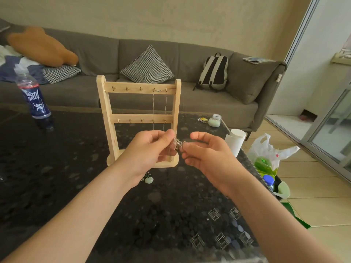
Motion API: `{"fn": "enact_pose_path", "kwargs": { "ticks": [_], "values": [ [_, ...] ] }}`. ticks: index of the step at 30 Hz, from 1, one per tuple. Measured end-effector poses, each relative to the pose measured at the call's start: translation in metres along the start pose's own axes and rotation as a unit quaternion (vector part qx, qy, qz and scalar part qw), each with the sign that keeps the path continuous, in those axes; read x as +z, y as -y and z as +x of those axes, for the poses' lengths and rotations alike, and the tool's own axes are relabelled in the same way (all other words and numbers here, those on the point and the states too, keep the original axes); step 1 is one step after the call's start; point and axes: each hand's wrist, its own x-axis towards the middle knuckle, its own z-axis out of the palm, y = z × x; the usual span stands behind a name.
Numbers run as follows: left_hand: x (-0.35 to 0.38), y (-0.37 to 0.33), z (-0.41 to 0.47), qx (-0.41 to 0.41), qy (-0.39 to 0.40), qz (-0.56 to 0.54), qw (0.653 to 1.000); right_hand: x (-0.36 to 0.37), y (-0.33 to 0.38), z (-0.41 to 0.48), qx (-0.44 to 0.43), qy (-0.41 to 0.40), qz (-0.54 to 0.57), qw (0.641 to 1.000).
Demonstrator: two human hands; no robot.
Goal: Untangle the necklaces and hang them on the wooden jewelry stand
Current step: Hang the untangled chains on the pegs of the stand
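**Head view.** Just in front of the wooden jewelry stand [108, 118], your left hand [152, 147] and right hand [207, 156] each pinch one side of a knotted silver chain [178, 143] between thumb and fingers. One necklace [153, 109] hangs from the stand's top rail. A green pendant [149, 179] lies on the worktop [57, 177] before its base. Step in hand: untangling. The next move probably calls for teasing the knot loose, then looping the chain over a free hook.

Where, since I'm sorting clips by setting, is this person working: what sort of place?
Most likely a home living room: a long grey fabric sofa with a black-and-white checked cushion stands along the wall, a dark glossy low table sits before it, and a sliding glass door is on the right.
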Motion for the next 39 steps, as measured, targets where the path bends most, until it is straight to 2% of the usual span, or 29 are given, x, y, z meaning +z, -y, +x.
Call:
{"fn": "enact_pose_path", "kwargs": {
  "ticks": [3,7,11,18,25,29,33,39],
  "values": [
    [0.000,0.002,0.000,-0.003,0.011,-0.007,1.000,0.000,-0.001,0.000,-0.003,0.020,0.025,0.999],
    [0.002,0.002,0.001,-0.012,0.002,0.000,1.000,-0.001,-0.003,0.003,-0.008,-0.004,0.073,0.997],
    [0.005,0.002,0.001,-0.018,0.008,0.028,0.999,-0.001,-0.005,0.005,0.006,0.007,0.111,0.994],
    [0.000,0.001,-0.001,-0.007,0.020,0.051,0.998,0.002,-0.004,0.003,-0.010,0.009,0.106,0.994],
    [0.002,0.003,-0.001,0.011,-0.016,0.073,0.997,0.006,-0.007,0.002,-0.033,-0.022,0.007,0.999],
    [0.008,0.002,0.000,0.015,-0.048,0.059,0.997,0.009,-0.009,-0.001,-0.060,-0.019,-0.093,0.994],
    [0.008,0.003,-0.001,0.020,-0.075,0.062,0.995,0.013,-0.009,-0.003,-0.076,-0.011,-0.146,0.986],
    [0.000,0.005,0.000,0.062,-0.082,0.158,0.982,0.005,-0.008,-0.001,-0.118,-0.045,-0.288,0.949]
  ]
}}
